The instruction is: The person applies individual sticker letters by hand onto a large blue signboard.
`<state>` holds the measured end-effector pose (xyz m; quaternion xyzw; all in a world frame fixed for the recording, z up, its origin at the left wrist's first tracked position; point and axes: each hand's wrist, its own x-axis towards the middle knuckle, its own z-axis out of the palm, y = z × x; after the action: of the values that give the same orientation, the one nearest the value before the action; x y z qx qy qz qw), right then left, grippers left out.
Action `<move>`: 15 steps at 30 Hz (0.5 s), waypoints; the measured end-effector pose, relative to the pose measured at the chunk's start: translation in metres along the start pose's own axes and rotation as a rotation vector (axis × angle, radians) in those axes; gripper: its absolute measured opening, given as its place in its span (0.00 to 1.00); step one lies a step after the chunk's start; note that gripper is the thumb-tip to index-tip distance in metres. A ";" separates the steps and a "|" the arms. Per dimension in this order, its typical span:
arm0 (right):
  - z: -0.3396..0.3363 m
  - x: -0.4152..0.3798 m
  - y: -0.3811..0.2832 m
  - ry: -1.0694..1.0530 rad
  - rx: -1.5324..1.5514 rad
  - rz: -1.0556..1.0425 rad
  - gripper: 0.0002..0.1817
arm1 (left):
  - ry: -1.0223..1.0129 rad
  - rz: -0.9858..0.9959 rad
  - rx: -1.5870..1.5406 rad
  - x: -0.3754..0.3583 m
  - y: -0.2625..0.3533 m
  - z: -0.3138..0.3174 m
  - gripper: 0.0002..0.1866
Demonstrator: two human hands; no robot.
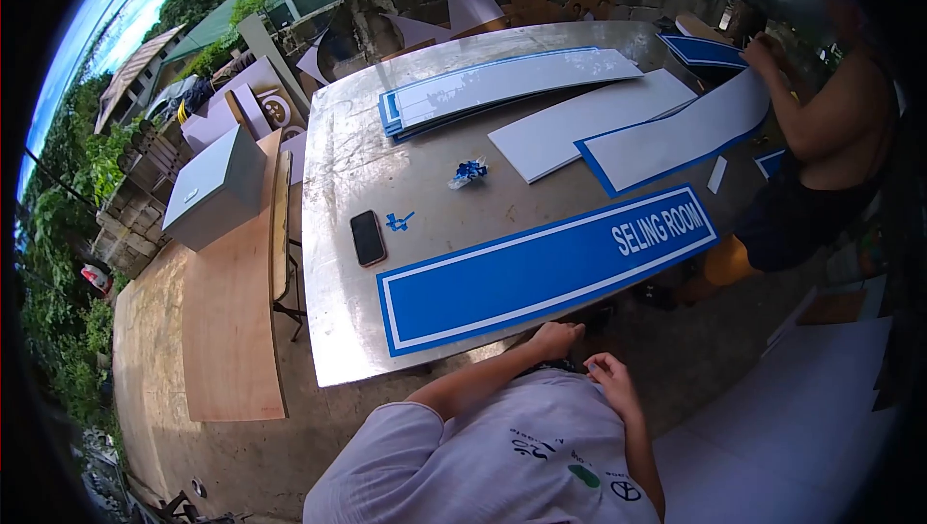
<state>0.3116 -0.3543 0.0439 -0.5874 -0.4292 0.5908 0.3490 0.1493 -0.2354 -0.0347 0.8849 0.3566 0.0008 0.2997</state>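
Observation:
My left hand [557,340] is closed at the table's near edge, in front of my waist. Just right of it, my right hand [612,381] has its fingers curled in; whether either hand holds something small I cannot make out. Beyond them a long blue sign panel [512,278] with a white border lies flat, reading "SELING ROOM" in white at its right end. A dark-screened phone [368,238] rests by its far left corner. Beside the phone are small blue scraps [400,222], and farther back sits a crumpled blue and white clump [468,173].
The metal-topped table [338,167] also bears stacked white and blue panels [512,89], a white board [589,123] and a blue-edged panel [676,142]. Another person [840,109] stands at the right, hands near a panel. Left are a grey box [217,186] and a plywood sheet [232,331].

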 end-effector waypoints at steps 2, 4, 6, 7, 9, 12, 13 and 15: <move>0.001 0.002 -0.001 0.012 0.027 -0.020 0.07 | 0.179 0.176 0.048 0.002 -0.004 0.006 0.21; 0.002 0.002 0.010 0.005 0.093 -0.064 0.06 | 0.190 0.279 -0.071 -0.001 0.005 -0.009 0.23; 0.000 0.000 0.008 -0.017 0.058 -0.056 0.07 | 0.277 0.282 -0.174 -0.007 0.010 -0.014 0.26; 0.001 -0.001 0.009 0.004 0.049 -0.058 0.06 | 0.346 0.254 -0.212 -0.013 0.015 -0.021 0.27; 0.003 0.001 0.011 0.037 0.047 -0.052 0.06 | 0.480 0.154 -0.272 -0.024 0.020 -0.035 0.29; 0.001 0.004 0.018 0.025 0.061 -0.026 0.07 | 0.714 -0.060 -0.272 -0.036 0.002 -0.040 0.28; 0.001 0.005 0.019 0.014 0.082 -0.026 0.07 | 0.740 -0.131 -0.284 -0.044 -0.006 -0.044 0.25; 0.003 0.010 0.018 0.007 0.117 -0.018 0.08 | 0.853 -0.243 -0.101 -0.058 -0.031 -0.049 0.21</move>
<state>0.3101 -0.3527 0.0237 -0.5642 -0.3978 0.6097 0.3894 0.0763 -0.2286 0.0010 0.7414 0.5493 0.3478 0.1664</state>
